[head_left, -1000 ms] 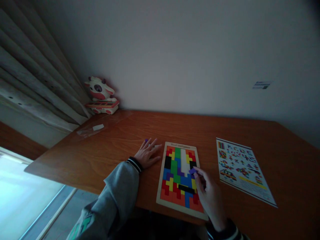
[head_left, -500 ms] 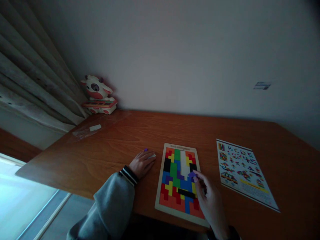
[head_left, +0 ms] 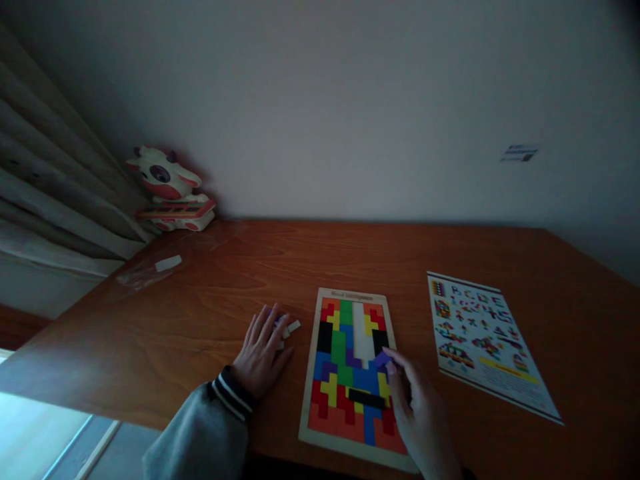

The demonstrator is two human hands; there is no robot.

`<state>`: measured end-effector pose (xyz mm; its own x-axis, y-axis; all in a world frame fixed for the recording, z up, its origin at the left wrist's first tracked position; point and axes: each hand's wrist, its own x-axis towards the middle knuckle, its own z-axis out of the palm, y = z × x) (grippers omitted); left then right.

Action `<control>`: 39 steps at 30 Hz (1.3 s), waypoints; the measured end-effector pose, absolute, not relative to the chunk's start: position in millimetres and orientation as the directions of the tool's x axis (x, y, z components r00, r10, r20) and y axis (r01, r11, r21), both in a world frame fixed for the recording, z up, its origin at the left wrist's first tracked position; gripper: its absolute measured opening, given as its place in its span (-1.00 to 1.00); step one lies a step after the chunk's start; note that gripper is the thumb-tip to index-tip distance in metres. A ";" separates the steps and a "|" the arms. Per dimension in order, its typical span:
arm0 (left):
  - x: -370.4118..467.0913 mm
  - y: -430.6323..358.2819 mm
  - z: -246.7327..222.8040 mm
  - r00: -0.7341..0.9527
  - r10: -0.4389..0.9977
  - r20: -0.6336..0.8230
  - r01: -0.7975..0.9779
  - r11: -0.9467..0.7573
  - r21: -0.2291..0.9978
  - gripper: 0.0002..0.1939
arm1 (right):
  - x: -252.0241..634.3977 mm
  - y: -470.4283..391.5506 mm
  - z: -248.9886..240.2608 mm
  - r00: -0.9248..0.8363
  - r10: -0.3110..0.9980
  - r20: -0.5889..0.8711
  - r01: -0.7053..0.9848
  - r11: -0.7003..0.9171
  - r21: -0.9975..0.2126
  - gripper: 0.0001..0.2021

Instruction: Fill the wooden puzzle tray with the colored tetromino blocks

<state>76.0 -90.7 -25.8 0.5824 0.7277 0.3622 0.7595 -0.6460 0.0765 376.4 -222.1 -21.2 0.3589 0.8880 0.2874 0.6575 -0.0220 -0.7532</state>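
A wooden block puzzle board (head_left: 309, 373) lies near the table's front edge, filled with coloured blocks except for a pale gap (head_left: 363, 333) in its upper middle. My right hand (head_left: 417, 407) pinches a purple puzzle piece (head_left: 383, 360) over the right side of the board, just below that gap. One black bar piece (head_left: 367, 398) rests on top of the other blocks. Left of the board, my left hand (head_left: 263, 353) lies on the table with fingers spread. Under and beside its fingers are a few loose pieces (head_left: 294, 327), pale and purple, partly hidden.
To the right lies a printed pattern sheet (head_left: 487, 340). A cow-shaped toy keyboard (head_left: 173, 193) stands at the back left by the curtain (head_left: 55, 173). Clear plastic wrapping (head_left: 145, 272) lies in front of it. A wall runs behind the table (head_left: 280, 260).
My left hand has shifted left and its fingers have spread, showing more loose pieces. My right hand still pinches the purple piece, now slightly lower. The view has turned a little.
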 end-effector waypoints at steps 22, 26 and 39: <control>71.4 -93.2 -23.7 0.567 0.771 0.291 0.776 -0.618 0.126 -0.37 | 373.2 -224.8 -16.3 0.418 0.882 0.217 0.559 -0.062 -0.827 -0.67; 71.3 -92.8 -22.2 0.552 0.775 0.307 0.770 -0.615 0.167 -0.40 | 374.9 -226.6 -22.9 0.458 0.879 0.135 0.510 -0.136 -0.849 -0.64; 71.5 -90.0 -24.2 0.538 0.785 0.307 0.768 -0.606 0.207 -0.42 | 381.5 -198.4 1.0 0.342 0.928 0.145 0.508 -0.053 -0.860 -0.62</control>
<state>71.5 -90.0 -24.2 0.5377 0.7854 0.3066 0.7676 -0.6065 0.2075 381.5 -198.4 1.0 0.3421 0.9285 0.1446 0.5082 -0.0533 -0.8596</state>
